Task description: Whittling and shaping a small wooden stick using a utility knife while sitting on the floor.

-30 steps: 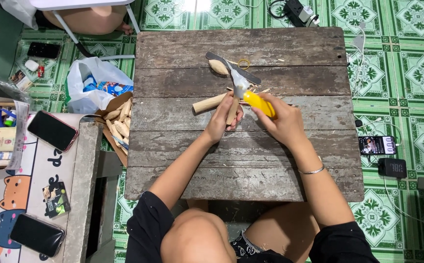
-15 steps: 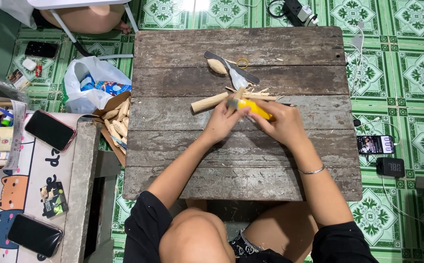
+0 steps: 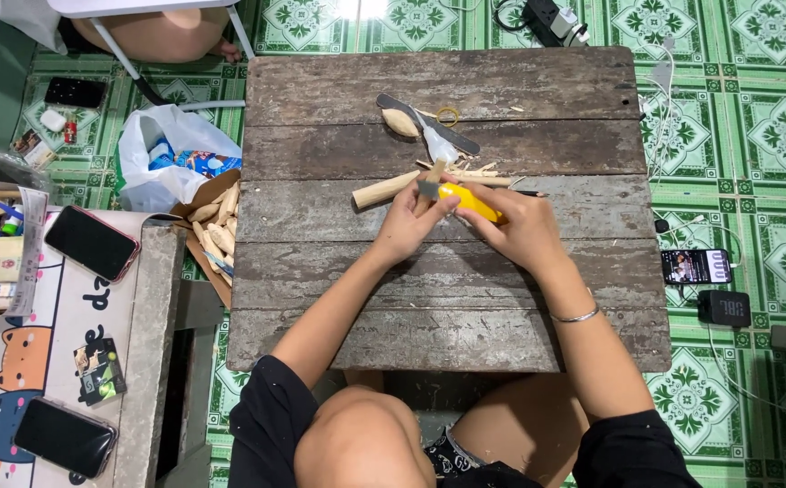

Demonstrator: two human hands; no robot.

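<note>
My left hand (image 3: 408, 220) is closed around a wooden stick (image 3: 384, 191), which lies slanted over the middle of the old plank table (image 3: 339, 271); its pale free end pokes out to the left of my fingers, and the other end is hidden under them. My right hand (image 3: 521, 228) is wrapped around the yellow handle of a knife (image 3: 467, 201) — the short grey blade meets the stick right where my left thumb sits, so both hands are touching at that spot. A thin silver bangle (image 3: 575, 315) sits on my right wrist.

Just beyond my hands, on the far side, there is a small heap of wood shavings (image 3: 479, 173). Farther still lie a carved oval piece of pale wood (image 3: 400, 122), a long dark blade (image 3: 429, 122) lying slantwise beside it, and a yellow rubber band (image 3: 448, 115).

To the left of the table, on the green tiled floor (image 3: 772, 136), an open cardboard box (image 3: 217, 226) holds more pale wooden pieces, with a white plastic bag (image 3: 163, 154) just behind it. Further left a low bench carries a dark phone (image 3: 91, 243). To the right of the table lies another phone (image 3: 696, 266) with its screen lit — a small black box (image 3: 724, 307) sits just near it.
</note>
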